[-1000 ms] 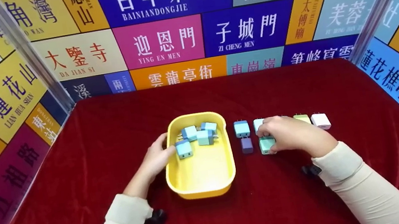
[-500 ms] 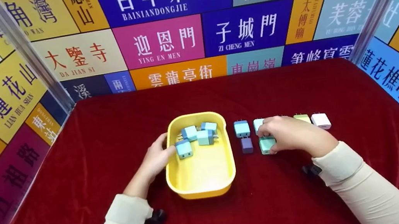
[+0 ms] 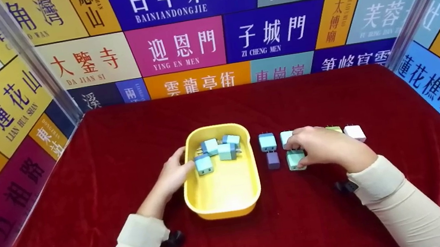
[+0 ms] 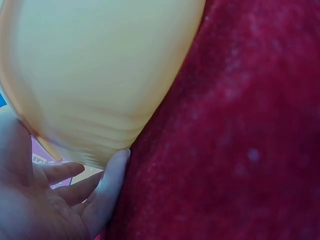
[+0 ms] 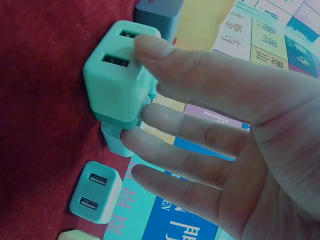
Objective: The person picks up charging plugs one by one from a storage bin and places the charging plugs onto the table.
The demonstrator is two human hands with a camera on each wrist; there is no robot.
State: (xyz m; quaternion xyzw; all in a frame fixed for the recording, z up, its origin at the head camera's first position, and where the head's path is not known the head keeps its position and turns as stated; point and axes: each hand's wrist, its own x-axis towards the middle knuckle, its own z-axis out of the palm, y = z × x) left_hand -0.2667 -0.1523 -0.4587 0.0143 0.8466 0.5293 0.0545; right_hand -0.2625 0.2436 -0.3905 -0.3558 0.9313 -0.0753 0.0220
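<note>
The right hand (image 3: 329, 147) is pinching the green charger (image 3: 294, 157), thumb pressing near its ports and the index finger going out of sight behind it; the other three fingers are just sticking out, pretty relaxed. That charger is sitting on or barely above the tabletop (image 3: 298, 224) (can't quite tell), right of the purple charger (image 3: 273, 160) and in front of the pale charger (image 3: 286, 137), which the hand is partly covering. Meanwhile the left hand (image 3: 173, 171) is holding the bin (image 3: 223, 192) by its left wall, looks like thumb at the rim and the other fingers bending along the outside. Four blue chargers (image 3: 204, 166) are lying in the bin, kinda bunched toward the far half. Another blue one is sitting behind the purple charger. Farther right, the lime charger (image 3: 334, 129) is peeking out from behind the right hand, with the white charger (image 3: 354, 133) sitting beside it. Cream sleeves (image 3: 377, 187) are covering both arms, and colorful sign panels (image 3: 177, 45) are filling the background.
</note>
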